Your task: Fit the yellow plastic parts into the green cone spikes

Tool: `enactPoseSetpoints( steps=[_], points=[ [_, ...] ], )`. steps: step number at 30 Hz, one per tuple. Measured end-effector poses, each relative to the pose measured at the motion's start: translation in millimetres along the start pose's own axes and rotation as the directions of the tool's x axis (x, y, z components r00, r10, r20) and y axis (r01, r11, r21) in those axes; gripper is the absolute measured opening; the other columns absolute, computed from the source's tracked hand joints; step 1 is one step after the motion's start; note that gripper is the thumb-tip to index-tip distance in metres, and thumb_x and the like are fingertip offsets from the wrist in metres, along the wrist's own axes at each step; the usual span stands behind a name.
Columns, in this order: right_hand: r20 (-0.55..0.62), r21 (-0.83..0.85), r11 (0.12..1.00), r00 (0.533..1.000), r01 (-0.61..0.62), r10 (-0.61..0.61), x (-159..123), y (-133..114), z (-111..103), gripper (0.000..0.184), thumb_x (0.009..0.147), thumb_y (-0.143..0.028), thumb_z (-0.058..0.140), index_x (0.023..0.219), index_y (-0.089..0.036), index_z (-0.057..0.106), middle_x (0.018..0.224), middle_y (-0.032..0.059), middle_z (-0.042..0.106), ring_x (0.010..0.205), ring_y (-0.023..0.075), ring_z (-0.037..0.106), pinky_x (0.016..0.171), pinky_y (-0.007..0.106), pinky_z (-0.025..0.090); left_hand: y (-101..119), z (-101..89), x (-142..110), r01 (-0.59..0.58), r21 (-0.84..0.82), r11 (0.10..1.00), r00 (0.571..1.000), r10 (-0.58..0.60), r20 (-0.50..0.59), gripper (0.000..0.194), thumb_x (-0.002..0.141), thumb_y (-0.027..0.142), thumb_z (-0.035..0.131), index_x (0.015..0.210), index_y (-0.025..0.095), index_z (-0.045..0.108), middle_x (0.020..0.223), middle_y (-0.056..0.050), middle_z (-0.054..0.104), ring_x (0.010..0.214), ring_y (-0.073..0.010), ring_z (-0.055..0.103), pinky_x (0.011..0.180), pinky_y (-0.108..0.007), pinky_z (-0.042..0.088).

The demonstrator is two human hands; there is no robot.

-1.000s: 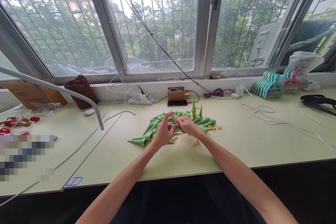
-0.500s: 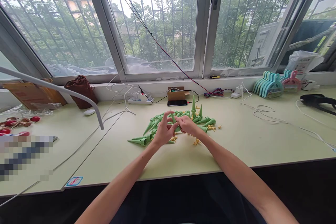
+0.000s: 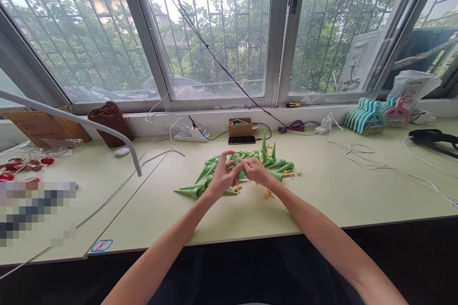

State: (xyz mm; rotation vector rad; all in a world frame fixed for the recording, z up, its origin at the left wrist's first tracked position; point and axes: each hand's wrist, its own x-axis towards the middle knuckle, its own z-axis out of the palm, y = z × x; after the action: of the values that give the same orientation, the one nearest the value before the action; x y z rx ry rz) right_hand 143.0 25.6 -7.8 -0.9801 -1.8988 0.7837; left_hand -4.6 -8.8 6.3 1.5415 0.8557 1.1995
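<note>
Above the middle of the pile, my left hand [image 3: 222, 180] is closed around a green plastic plant watering spike [image 3: 235, 158], its fingers curled over the cone. My right hand [image 3: 258, 171] meets it from the right, thumb and fingers pinched together against the spike; whatever is in that pinch is hidden. Around both hands lie several more green hollow spikes [image 3: 193, 193], most on their sides. Two stand point up behind my right hand, one of them a tall spike [image 3: 264, 145]. Small yellow plastic pieces [image 3: 267, 193] are scattered among them and on the table.
Behind the pile are a black phone [image 3: 242, 140], a small cardboard box [image 3: 240, 128] and a white power strip [image 3: 191, 136]. A grey curved arm [image 3: 121, 138] reaches in from the left. Loose cables [image 3: 368, 159] and teal hangers [image 3: 365, 116] are on the right.
Both hands stay in nearly the same place. My left fingers have shifted slightly, and the spike between my hands seems to have turned or tilted a little.
</note>
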Motion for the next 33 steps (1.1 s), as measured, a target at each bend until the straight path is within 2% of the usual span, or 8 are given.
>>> enactPoseSetpoints(
  steps=[6,10,27,33],
  points=[
    [-0.044,-0.032,0.997,0.997,0.069,-0.07,-0.4,-0.5,0.3,0.051,0.092,-0.051,0.035,0.052,-0.021,0.026,0.043,-0.0045,0.027,0.044,0.0092,0.028,0.046,0.025,0.024,-0.2,-2.4,0.5,0.07,-0.088,0.994,0.998,-0.07,0.004,0.054,0.076,0.045,0.068,0.117,0.026,0.037,0.062,0.011,0.045,0.037,-0.0056,0.048,0.035,-0.015,0.036],
    [-0.035,-0.031,0.997,0.997,0.063,-0.065,-0.3,-0.5,0.8,0.052,0.092,-0.053,0.034,0.052,-0.021,0.03,0.043,-0.0039,0.029,0.045,0.0099,0.031,0.046,0.025,0.025,1.1,-2.9,0.5,0.099,-0.109,0.989,0.995,-0.099,0.002,0.057,0.074,0.047,0.069,0.117,0.026,0.037,0.06,0.011,0.044,0.037,-0.0055,0.048,0.036,-0.016,0.037],
    [-0.048,0.047,0.999,0.999,0.017,-0.015,0.1,-1.6,3.8,0.054,0.091,-0.062,0.033,0.055,-0.021,0.028,0.048,-0.0039,0.026,0.043,0.0098,0.032,0.044,0.025,0.024,6.4,-1.5,-0.4,0.108,-0.101,0.989,0.994,-0.11,-0.016,0.055,0.076,0.045,0.066,0.119,0.025,0.037,0.06,0.011,0.044,0.038,-0.0059,0.047,0.036,-0.016,0.037],
    [-0.046,0.001,0.998,0.997,0.066,-0.066,-0.9,-3.0,3.2,0.054,0.092,-0.059,0.033,0.055,-0.02,0.03,0.049,-0.0037,0.027,0.047,0.0095,0.029,0.048,0.025,0.023,0.9,-4.4,0.9,0.102,-0.118,0.988,0.995,-0.103,-0.001,0.053,0.078,0.044,0.065,0.119,0.025,0.037,0.058,0.011,0.043,0.038,-0.0069,0.047,0.036,-0.018,0.038]
  ],
)
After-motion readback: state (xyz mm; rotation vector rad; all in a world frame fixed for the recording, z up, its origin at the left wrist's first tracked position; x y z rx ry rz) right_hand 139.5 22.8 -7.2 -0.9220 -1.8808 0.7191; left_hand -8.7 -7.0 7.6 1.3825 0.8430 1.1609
